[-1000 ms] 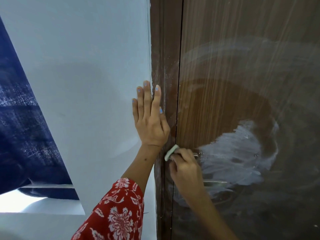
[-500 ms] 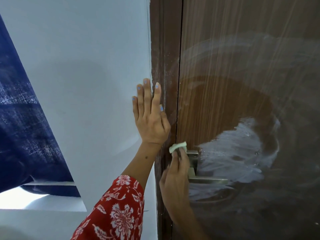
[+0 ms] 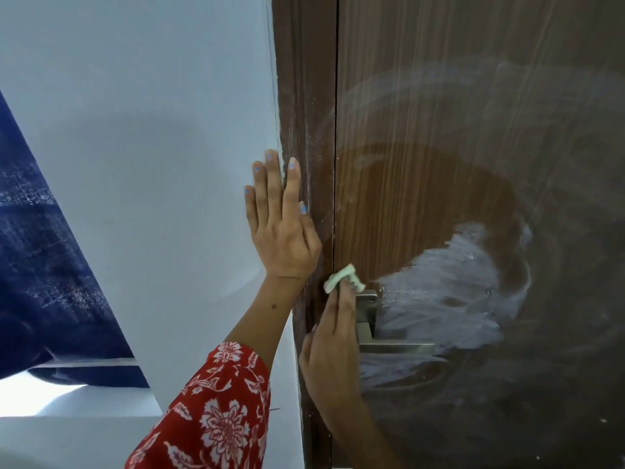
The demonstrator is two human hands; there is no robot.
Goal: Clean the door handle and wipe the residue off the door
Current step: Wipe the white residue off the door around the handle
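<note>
The brown wooden door (image 3: 422, 170) carries a thick white residue smear (image 3: 449, 292) to the right of the metal door handle (image 3: 399, 347), with fainter swirls higher up. My right hand (image 3: 333, 353) holds a small white cloth (image 3: 338, 279) at its fingertips, against the door at the top of the handle's back plate (image 3: 368, 304). The hand hides the plate's left part. My left hand (image 3: 280, 231) rests flat, fingers straight, across the wall edge and the door frame (image 3: 297, 96), just above the cloth.
A white wall (image 3: 152, 164) fills the left half. A dark blue curtain (image 3: 40, 265) hangs at the far left above a bright sill. White specks dot the door frame and the lower right of the door.
My right hand slid left off the handle and stretched its fingers upward, carrying the cloth to the top of the back plate. The handle lever came into sight. My left hand stayed put.
</note>
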